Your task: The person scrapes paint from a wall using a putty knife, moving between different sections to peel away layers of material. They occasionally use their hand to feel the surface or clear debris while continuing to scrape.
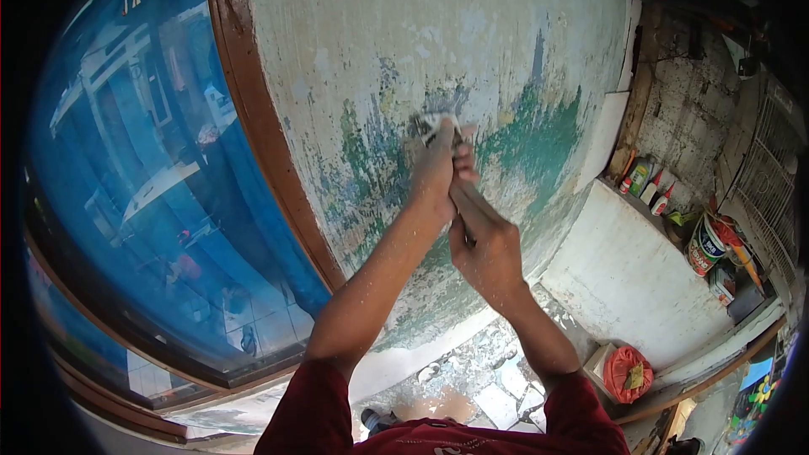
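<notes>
A flat scraper (pixel 419 127) is pressed against the wall (pixel 371 25), its blade partly hidden by my fingers and slightly blurred. My left hand (pixel 435 170) closes round it near the blade, thumb stretched toward the edge. Just below and to the right, my right hand (pixel 490 254) is closed round the lower end of the same tool; most of the handle is covered. Around the blade, the wall's pale coat is worn and patchy, with flaking green paint (pixel 539 139) and bluish spots. Small white flecks dot my forearms.
To the left stands a brown-framed window (pixel 261 126) with blue curtain behind reflecting glass. On the right, a white ledge (pixel 632 261) carries bottles (pixel 640 175) and a paint bucket (pixel 706 244). A red plastic bag (pixel 628 373) sits low right. Paint chips litter the floor (pixel 421 383).
</notes>
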Tool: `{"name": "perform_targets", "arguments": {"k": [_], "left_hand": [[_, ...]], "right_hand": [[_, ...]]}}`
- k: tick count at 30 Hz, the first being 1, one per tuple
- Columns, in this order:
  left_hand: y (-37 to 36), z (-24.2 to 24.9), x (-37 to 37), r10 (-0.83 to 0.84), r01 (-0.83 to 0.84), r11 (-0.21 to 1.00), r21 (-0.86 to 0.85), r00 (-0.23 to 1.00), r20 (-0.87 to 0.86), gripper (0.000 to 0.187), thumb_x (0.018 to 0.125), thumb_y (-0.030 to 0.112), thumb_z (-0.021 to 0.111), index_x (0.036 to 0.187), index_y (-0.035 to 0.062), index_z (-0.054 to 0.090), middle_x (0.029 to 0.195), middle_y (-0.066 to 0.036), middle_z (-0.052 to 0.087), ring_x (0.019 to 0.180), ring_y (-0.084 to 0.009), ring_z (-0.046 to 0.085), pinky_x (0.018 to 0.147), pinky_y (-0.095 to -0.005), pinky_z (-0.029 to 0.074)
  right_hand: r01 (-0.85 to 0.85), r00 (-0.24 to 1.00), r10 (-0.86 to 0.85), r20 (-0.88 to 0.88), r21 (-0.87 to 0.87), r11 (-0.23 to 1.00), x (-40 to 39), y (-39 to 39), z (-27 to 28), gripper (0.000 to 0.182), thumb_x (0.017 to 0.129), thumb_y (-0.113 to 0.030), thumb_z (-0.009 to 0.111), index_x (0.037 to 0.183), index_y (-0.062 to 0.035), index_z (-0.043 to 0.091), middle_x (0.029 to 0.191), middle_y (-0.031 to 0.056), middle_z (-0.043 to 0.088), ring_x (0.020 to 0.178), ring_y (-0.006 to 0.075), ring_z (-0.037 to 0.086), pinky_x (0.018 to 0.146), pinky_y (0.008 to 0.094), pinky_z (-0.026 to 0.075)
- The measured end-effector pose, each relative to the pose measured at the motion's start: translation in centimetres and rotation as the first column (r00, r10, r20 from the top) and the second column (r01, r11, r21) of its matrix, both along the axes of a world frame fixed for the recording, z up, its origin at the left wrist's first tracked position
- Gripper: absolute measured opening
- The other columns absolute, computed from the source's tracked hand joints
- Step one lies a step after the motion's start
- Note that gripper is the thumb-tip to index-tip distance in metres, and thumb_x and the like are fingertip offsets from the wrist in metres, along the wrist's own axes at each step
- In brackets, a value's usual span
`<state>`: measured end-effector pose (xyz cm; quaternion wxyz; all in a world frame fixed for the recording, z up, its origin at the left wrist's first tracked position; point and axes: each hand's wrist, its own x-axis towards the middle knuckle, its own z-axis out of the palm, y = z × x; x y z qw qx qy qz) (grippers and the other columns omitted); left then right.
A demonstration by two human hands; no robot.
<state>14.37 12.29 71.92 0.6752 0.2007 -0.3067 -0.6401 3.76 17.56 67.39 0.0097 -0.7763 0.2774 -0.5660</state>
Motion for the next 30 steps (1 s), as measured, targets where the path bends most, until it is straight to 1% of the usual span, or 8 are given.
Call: {"name": "perform_targets", "arguments": {"k": [4,9,12,17,20,23,27,30], "left_hand": [[-0.8,1.0,0.1,0.014,-0.017,0.999,0.032,0.997,0.082,0.048,0.093,0.037,0.047,0.118,-0.0049,0.046,0.067,0.004,0.036,0.055,-0.0043,0.030,0.043,-0.0172,0.030],[-0.4,1.5,-0.8,0.081,-0.084,0.996,0.041,0.995,0.062,0.045,0.093,0.036,0.047,0.115,-0.0036,0.048,0.066,0.003,0.036,0.054,-0.0045,0.029,0.043,-0.0171,0.029],[-0.2,0.2,-0.2,0.041,-0.043,0.997,0.061,0.999,0.034,0.044,0.094,0.035,0.046,0.115,-0.0034,0.048,0.066,0.003,0.036,0.054,-0.0044,0.030,0.043,-0.0172,0.030],[-0.9,3.8,0.4,0.075,-0.070,0.997,-0.041,0.986,0.148,0.043,0.094,0.036,0.047,0.113,-0.0032,0.050,0.065,0.004,0.038,0.053,-0.0035,0.031,0.042,-0.0163,0.029],[0.2,2.0,0.5,0.017,-0.025,0.998,0.066,0.994,0.109,0.043,0.094,0.035,0.047,0.112,-0.0042,0.049,0.065,0.004,0.038,0.053,-0.0037,0.031,0.042,-0.0166,0.030],[-0.1,1.5,0.7,0.014,-0.020,0.998,0.052,0.993,0.119,0.043,0.093,0.035,0.048,0.112,-0.0038,0.050,0.065,0.004,0.038,0.053,-0.0038,0.031,0.042,-0.0166,0.030],[-1.6,5.0,0.7,0.022,-0.017,0.999,-0.051,0.994,0.105,0.044,0.091,0.037,0.050,0.111,-0.0028,0.051,0.065,0.004,0.038,0.053,-0.0039,0.031,0.042,-0.0176,0.032],[-0.4,2.5,0.4,0.017,-0.025,0.998,0.063,0.993,0.120,0.045,0.093,0.036,0.049,0.115,-0.0038,0.048,0.066,0.003,0.038,0.054,-0.0043,0.031,0.043,-0.0178,0.032]], "right_hand": [[0.006,0.999,-0.008,0.046,0.037,0.999,0.6,-0.6,0.3,0.040,0.071,0.005,0.056,0.111,-0.0016,0.059,0.112,0.0167,0.059,0.067,0.0316,0.063,0.054,0.0328,0.051],[-0.020,1.000,0.019,0.022,0.021,1.000,-0.5,-0.9,0.3,0.041,0.070,0.005,0.056,0.111,-0.0012,0.058,0.112,0.0164,0.059,0.067,0.0310,0.063,0.053,0.0327,0.051],[0.005,0.999,-0.004,0.035,-0.015,1.000,0.2,-0.7,-0.2,0.042,0.069,0.006,0.056,0.111,-0.0008,0.058,0.112,0.0162,0.059,0.065,0.0304,0.063,0.053,0.0325,0.051],[0.020,0.998,-0.017,0.067,-0.043,0.999,1.5,-1.3,1.6,0.043,0.068,0.006,0.056,0.111,-0.0003,0.058,0.113,0.0161,0.059,0.062,0.0301,0.063,0.052,0.0324,0.051],[0.022,0.999,-0.018,0.040,-0.081,0.996,1.3,-0.6,1.0,0.043,0.068,0.006,0.056,0.110,0.0005,0.057,0.114,0.0160,0.058,0.060,0.0304,0.062,0.052,0.0328,0.051],[0.036,0.999,-0.035,0.014,-0.061,0.997,1.5,-0.5,0.2,0.042,0.068,0.005,0.056,0.110,0.0018,0.057,0.114,0.0163,0.058,0.060,0.0305,0.062,0.052,0.0331,0.051],[0.041,0.999,-0.038,0.028,-0.094,0.995,1.5,-1.1,3.1,0.043,0.068,0.005,0.055,0.111,0.0026,0.056,0.115,0.0172,0.057,0.061,0.0308,0.063,0.052,0.0340,0.051],[0.035,0.999,-0.036,-0.020,-0.062,0.997,0.8,-0.6,1.4,0.043,0.068,0.005,0.055,0.111,0.0018,0.056,0.114,0.0171,0.058,0.062,0.0315,0.063,0.052,0.0348,0.051]]}}
